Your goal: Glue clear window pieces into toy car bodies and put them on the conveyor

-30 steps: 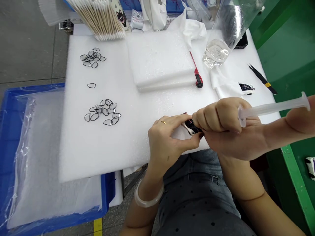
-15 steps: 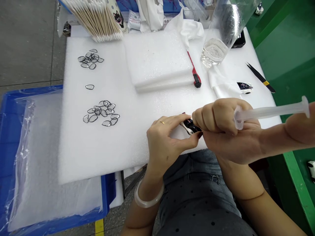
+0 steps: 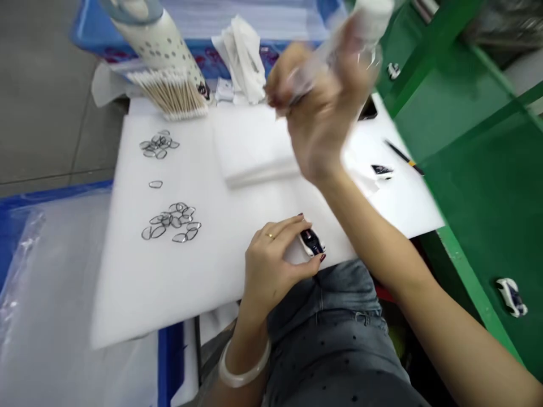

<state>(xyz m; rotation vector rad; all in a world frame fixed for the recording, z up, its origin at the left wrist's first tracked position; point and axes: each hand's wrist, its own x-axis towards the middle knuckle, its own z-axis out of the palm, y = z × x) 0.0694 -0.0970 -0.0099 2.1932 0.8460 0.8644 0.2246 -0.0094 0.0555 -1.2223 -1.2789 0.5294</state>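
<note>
My left hand (image 3: 271,263) rests on the white foam sheet (image 3: 220,265), thumb and fingers closed around the two ends of a small white and black toy car (image 3: 311,242). Raised over the back of the sheet, my right hand (image 3: 318,107) is smeared by motion. Its fingers are curled round a translucent plastic syringe (image 3: 307,73), also blurred. Behind that hand, a clear container (image 3: 371,59) is mostly hidden.
Two piles of black-rimmed clear pieces (image 3: 172,220) lie on the left, with a single piece (image 3: 155,184) between them. A foam block (image 3: 254,144), cotton swabs (image 3: 169,96), tissues (image 3: 244,59), tweezers (image 3: 405,157) and another toy car (image 3: 382,172) are around. Green shelving (image 3: 466,141) borders the right.
My right hand has lifted away from the toy car with the syringe, up toward the back of the table. My left hand keeps the car; the camera view has shifted.
</note>
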